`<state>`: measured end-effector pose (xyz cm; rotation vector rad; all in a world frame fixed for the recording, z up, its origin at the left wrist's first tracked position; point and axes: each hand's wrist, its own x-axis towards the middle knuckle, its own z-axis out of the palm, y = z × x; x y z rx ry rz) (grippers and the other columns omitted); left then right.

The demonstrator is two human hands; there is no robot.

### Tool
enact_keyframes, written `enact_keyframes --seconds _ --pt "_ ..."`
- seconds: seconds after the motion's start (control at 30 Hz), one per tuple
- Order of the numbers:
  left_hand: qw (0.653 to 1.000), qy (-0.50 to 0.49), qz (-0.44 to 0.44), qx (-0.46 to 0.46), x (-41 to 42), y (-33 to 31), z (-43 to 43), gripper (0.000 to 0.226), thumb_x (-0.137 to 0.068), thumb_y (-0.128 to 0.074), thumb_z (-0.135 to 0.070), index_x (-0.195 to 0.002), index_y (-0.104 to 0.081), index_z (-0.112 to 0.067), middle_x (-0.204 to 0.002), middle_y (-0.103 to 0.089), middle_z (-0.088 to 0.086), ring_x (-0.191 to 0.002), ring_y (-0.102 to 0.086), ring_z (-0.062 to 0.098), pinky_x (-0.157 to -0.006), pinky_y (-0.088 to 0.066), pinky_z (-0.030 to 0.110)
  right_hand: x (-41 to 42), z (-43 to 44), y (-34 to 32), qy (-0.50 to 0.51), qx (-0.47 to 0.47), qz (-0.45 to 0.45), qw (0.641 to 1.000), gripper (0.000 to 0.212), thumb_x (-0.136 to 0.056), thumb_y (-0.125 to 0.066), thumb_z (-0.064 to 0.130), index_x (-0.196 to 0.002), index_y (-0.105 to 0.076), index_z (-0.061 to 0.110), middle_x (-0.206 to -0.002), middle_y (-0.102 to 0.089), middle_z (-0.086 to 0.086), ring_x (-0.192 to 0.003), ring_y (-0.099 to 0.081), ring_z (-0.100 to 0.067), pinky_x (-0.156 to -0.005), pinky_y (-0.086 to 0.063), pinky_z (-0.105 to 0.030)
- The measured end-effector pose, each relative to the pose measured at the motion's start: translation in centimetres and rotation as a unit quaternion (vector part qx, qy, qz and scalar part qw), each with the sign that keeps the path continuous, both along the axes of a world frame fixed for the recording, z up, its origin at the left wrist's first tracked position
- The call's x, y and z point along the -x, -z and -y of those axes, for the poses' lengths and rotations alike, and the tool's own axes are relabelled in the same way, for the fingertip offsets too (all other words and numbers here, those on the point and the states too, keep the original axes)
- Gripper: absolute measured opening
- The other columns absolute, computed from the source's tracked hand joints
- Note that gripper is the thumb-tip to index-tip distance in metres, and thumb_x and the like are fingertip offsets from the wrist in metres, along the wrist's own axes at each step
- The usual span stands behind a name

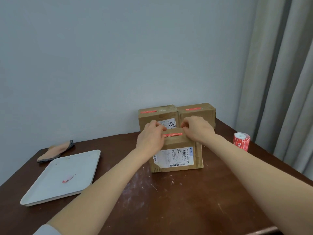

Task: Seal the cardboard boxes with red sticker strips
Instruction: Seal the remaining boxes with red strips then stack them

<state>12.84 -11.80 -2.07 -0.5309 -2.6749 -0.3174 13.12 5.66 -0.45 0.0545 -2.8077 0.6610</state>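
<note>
A cardboard box (176, 158) with a white shipping label stands near the middle of the brown table. A red sticker strip (173, 134) lies across its top. My left hand (150, 138) rests on the strip's left end with curled fingers. At the strip's right end my right hand (197, 129) presses down, fingertips bent. Behind it stand two more boxes, the left one (159, 116) and the right one (197, 112), each with a red strip on top. A roll of red stickers (241, 141) stands at the right.
A pale grey tray (50, 187) lies at the left with a scrap of red and white backing paper (68, 178) on it. A folded beige cloth (55, 150) sits behind the tray. A wall is close behind the boxes, a curtain (279, 82) at the right.
</note>
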Motion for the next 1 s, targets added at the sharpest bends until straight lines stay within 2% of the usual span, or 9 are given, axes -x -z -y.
enact_keyframes --seconds 0.1,0.17,0.27,0.37,0.47,0.57,0.77,0.9,1.0 --pt "0.996 0.053 0.036 0.055 -0.7 0.8 -0.2 0.048 -0.097 -0.035 -0.031 -0.143 -0.037 -0.017 -0.148 -0.035 0.001 -0.136 -0.029 0.018 -0.112 -0.028 0.036 -1.1 0.4 0.0 -0.096 -0.072 0.015 0.993 0.041 -0.096 -0.039 0.026 -0.133 -0.056 0.029 -0.144 -0.043 -0.001 -0.132 -0.035 -0.024 -0.108 -0.033 -0.041" --pt "0.992 0.053 0.065 0.096 -1.0 1.3 -0.3 0.057 -0.097 -0.032 -0.042 -0.148 -0.027 -0.018 -0.155 -0.024 0.0 -0.143 -0.018 0.018 -0.117 -0.018 0.038 -1.8 1.0 0.2 -0.136 -0.115 0.062 0.982 0.048 -0.096 -0.037 0.029 -0.143 -0.044 0.031 -0.154 -0.032 -0.003 -0.143 -0.021 -0.026 -0.116 -0.022 -0.047" --pt "0.989 0.035 0.063 0.128 -1.1 1.8 -0.3 0.066 -0.092 -0.039 -0.049 -0.15 -0.021 -0.021 -0.158 -0.017 -0.003 -0.145 -0.015 0.017 -0.116 -0.016 0.037 -2.3 1.5 1.1 -0.133 -0.179 0.094 0.97 0.058 -0.095 -0.039 0.036 -0.151 -0.03 0.028 -0.159 -0.022 -0.004 -0.149 -0.005 -0.027 -0.12 -0.011 -0.046" --pt "0.989 0.031 0.041 0.142 -1.2 1.9 -0.3 0.067 -0.09 -0.047 -0.043 -0.149 -0.023 -0.021 -0.157 -0.021 -0.003 -0.143 -0.022 0.017 -0.113 -0.022 0.035 -2.6 1.6 2.0 -0.109 -0.205 0.051 0.971 0.057 -0.091 -0.046 0.041 -0.146 -0.039 0.028 -0.152 -0.032 -0.002 -0.146 -0.016 -0.028 -0.118 -0.017 -0.044" --pt "0.991 0.017 0.035 0.13 -1.1 1.9 -0.1 0.068 -0.089 -0.049 -0.047 -0.147 -0.028 -0.018 -0.155 -0.027 -0.001 -0.141 -0.027 0.018 -0.111 -0.027 0.035 -2.8 1.3 2.0 -0.075 -0.218 0.021 0.973 0.054 -0.088 -0.051 0.049 -0.137 -0.051 0.027 -0.142 -0.041 0.001 -0.133 -0.034 -0.025 -0.107 -0.032 -0.04" --pt "0.992 -0.004 0.015 0.129 -1.3 2.4 0.0 0.069 -0.088 -0.05 -0.05 -0.144 -0.033 -0.014 -0.15 -0.034 0.001 -0.137 -0.031 0.019 -0.109 -0.031 0.033 -3.0 0.8 2.0 -0.044 -0.224 0.016 0.973 0.058 -0.084 -0.053 0.06 -0.131 -0.055 0.026 -0.133 -0.045 0.001 -0.124 -0.041 -0.024 -0.099 -0.038 -0.039" --pt "0.995 -0.035 -0.024 0.092 -1.6 3.3 -0.6 0.067 -0.083 -0.055 -0.049 -0.138 -0.037 -0.014 -0.141 -0.04 0.004 -0.131 -0.033 0.022 -0.108 -0.031 0.031 -3.0 0.8 1.4 -0.027 -0.223 0.009 0.974 0.066 -0.08 -0.06 0.063 -0.131 -0.052 0.023 -0.126 -0.047 -0.003 -0.118 -0.043 -0.024 -0.094 -0.041 -0.037" --pt "0.994 -0.01 -0.033 0.106 -1.4 3.2 -0.4 0.064 -0.084 -0.053 -0.053 -0.141 -0.033 -0.032 -0.137 -0.041 0.0 -0.127 -0.035 0.022 -0.103 -0.032 0.033 -3.1 1.1 1.8 -0.068 -0.222 0.011 0.973 0.063 -0.085 -0.058 0.057 -0.143 -0.038 0.041 -0.131 -0.042 -0.003 -0.123 -0.039 -0.024 -0.099 -0.038 -0.038" --pt "0.995 0.0 -0.018 0.097 -1.3 3.0 0.2 0.066 -0.083 -0.057 -0.053 -0.141 -0.036 -0.028 -0.138 -0.04 -0.001 -0.128 -0.035 0.02 -0.104 -0.032 0.032 -3.1 1.0 2.0 -0.056 -0.189 0.012 0.98 0.06 -0.083 -0.063 0.056 -0.138 -0.047 0.038 -0.126 -0.042 -0.001 -0.121 -0.039 -0.021 -0.095 -0.041 -0.036"
